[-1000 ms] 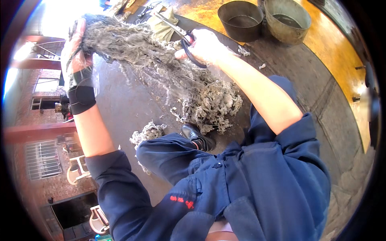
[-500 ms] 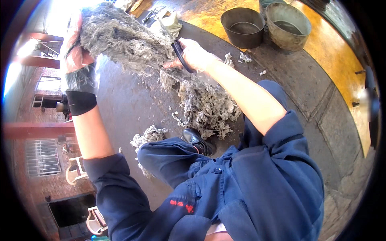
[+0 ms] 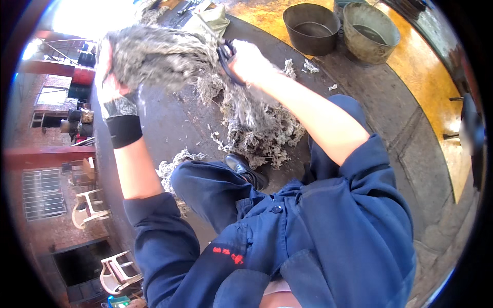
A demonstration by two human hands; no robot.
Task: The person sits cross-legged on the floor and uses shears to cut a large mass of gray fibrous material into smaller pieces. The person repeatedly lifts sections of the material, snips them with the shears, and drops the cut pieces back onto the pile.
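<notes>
Gripping a shaggy grey fibre bundle (image 3: pixel 164 57) by its left end in the left hand (image 3: pixel 109 84), lengthwise left-to-right above the floor (image 3: pixel 159 120); clasping black-handled scissors (image 3: pixel 224 62), pointed up-left, in the right hand (image 3: pixel 250 62).

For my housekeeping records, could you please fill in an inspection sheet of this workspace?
Surface: dark floor, marked, with seams at right; yellowish-brown area beyond.
Working items: gray fiber bundle, raised, partly blurred; black-handled scissors at its right end; loose gray fiber pile beside the black shoe.
Clutter: small gray scraps near a dark bucket and a pale gray bucket.
Hands: left hand holds the bundle's left end; right hand grips the scissors.
Cables: nothing seen clearly.
Surroundings: brick wall and barred window at left.
</notes>
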